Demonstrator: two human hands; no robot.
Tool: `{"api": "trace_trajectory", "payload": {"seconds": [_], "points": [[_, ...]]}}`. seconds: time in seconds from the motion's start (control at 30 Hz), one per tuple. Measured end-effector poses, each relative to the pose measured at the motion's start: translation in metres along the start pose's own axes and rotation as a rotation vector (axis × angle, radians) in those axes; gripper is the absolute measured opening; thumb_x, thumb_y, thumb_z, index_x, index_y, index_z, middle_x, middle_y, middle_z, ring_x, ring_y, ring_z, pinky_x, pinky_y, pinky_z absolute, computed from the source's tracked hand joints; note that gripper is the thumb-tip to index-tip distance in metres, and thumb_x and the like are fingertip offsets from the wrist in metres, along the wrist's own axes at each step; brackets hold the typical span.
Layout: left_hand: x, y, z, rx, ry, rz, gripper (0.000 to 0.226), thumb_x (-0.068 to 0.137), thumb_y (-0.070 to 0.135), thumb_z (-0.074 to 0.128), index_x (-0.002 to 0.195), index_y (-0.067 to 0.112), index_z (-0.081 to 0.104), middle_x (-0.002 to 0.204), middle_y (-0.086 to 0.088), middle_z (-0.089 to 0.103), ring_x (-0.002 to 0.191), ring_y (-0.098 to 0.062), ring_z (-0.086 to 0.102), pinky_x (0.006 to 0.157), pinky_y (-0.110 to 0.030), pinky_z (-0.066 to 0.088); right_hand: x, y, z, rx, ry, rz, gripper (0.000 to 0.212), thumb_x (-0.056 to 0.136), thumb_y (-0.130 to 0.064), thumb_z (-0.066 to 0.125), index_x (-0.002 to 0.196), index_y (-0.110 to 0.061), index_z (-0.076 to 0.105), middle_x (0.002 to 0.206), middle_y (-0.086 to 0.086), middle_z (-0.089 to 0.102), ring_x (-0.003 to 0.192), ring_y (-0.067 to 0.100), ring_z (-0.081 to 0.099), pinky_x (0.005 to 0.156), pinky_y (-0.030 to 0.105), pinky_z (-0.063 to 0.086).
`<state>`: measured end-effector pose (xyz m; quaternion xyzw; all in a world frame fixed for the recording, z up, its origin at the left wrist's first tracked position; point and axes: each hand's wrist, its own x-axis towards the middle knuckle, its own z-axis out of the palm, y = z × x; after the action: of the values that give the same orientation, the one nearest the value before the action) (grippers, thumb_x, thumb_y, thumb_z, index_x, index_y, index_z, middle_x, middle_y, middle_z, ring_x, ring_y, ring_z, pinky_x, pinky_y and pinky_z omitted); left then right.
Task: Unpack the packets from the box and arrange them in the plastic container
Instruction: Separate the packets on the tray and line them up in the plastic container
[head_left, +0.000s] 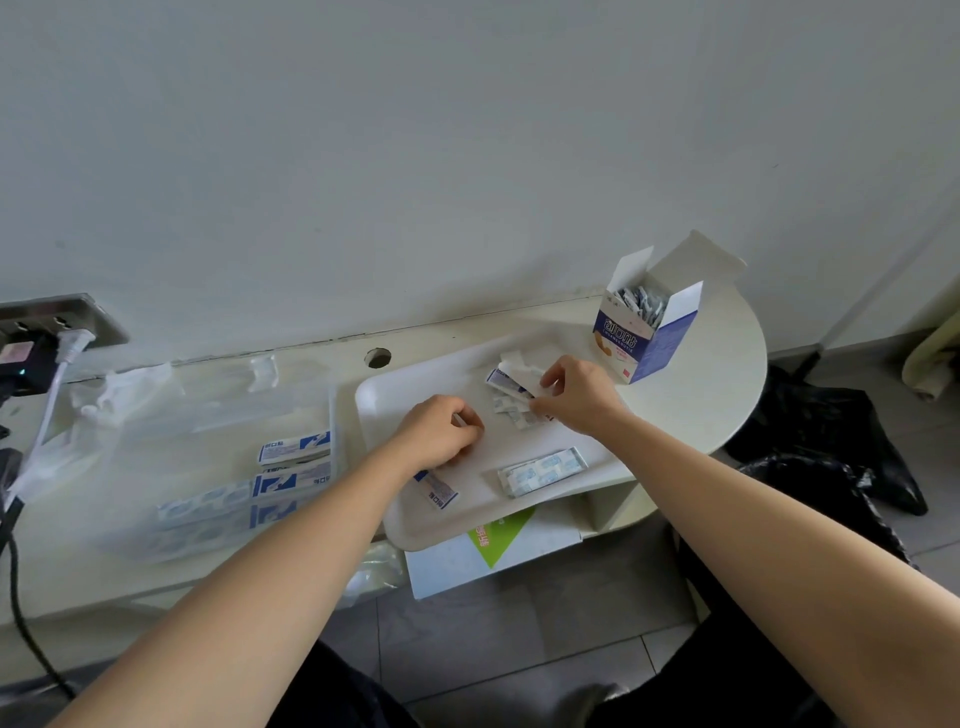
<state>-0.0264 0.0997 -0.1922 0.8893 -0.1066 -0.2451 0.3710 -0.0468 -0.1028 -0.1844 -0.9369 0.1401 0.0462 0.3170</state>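
The right hand (576, 395) has its fingers curled in a pinch on the end of a small carton (511, 378), whose white flap stands open. The step in hand looks like emptying that carton onto the tray (374, 400). Just under those fingers, touching the carton's mouth, lie the loose packets (514, 413) in an untidy heap.

The left hand (441, 431) sits just beside the heap, on the side away from the right hand. Its fingers are curled under. A thin white sliver shows at the fingertips, possibly a packet, but I cannot tell whether it is held.

Nearer the person than both grips, a squared-up stack of packets (543, 470) lies flat on the tray. Another small carton (436, 489) lies partly under the left wrist.

The plastic container (218, 415) stands well to the left of the left hand, clear-walled, with several cartons already laid in it. The big box (644, 338) stands upright beyond the right hand, flaps open, with more inside.

The next move likely calls for gathering the heap into a straight stack, then carrying it across to the container.
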Motion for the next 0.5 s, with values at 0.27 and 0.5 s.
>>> {"api": "trace_trajectory", "payload": {"seconds": [0.27, 0.5], "points": [[-0.003, 0.004, 0.000, -0.106, 0.023, -0.042, 0.009, 0.088, 0.016, 0.059, 0.093, 0.018, 0.065, 0.078, -0.003, 0.067, 0.065, -0.018, 0.061, 0.053, -0.024, 0.045, -0.002, 0.006, 0.003, 0.007, -0.011, 0.024, 0.039, 0.075, -0.024, 0.074, 0.108, -0.016, 0.056, 0.092, 0.007, 0.065, 0.080, 0.021, 0.062, 0.065, 0.032, 0.052], [0.005, 0.015, 0.003, -0.140, 0.082, -0.009, 0.017, 0.090, 0.016, 0.055, 0.106, 0.019, 0.057, 0.081, 0.002, 0.064, 0.067, -0.015, 0.062, 0.061, -0.026, 0.049, -0.001, 0.007, 0.001, -0.014, 0.031, -0.020, 0.021, 0.076, -0.016, 0.066, 0.097, -0.013, 0.063, 0.095, 0.004, 0.057, 0.081, 0.019, 0.054, 0.061, 0.025, 0.041]]}}
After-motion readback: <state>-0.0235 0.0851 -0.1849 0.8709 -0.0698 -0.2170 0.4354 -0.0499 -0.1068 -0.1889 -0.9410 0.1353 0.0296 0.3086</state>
